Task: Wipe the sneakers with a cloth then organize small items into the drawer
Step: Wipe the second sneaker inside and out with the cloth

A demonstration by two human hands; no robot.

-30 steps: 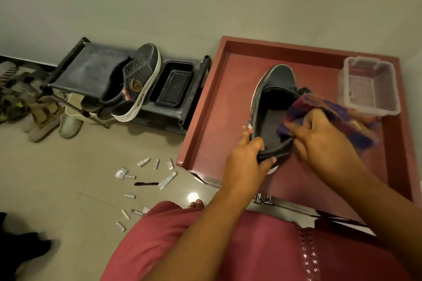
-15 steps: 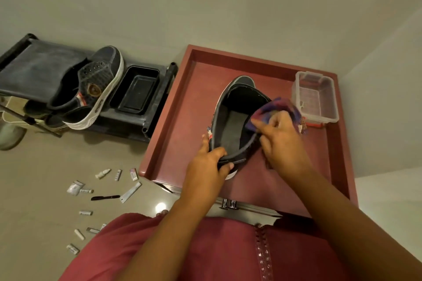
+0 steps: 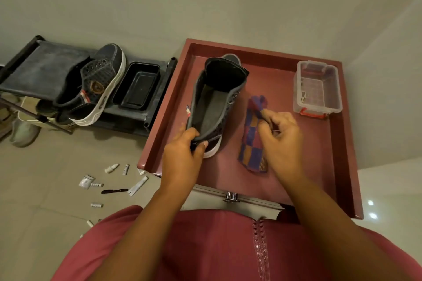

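The right hand (image 3: pixel 282 137) has pulled the checked cloth (image 3: pixel 252 137) out of the sneaker (image 3: pixel 217 102), apparently still pinching it, while the left hand (image 3: pixel 182 155) grips the heel: this shoe's wiping seems finished.

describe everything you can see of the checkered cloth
The cloth is a soft woven fabric in purple, red and orange checks, folded into a long narrow strip. It lies on the red tray to the right of the dark sneaker, apart from it. The right hand pinches its upper part with its fingers.
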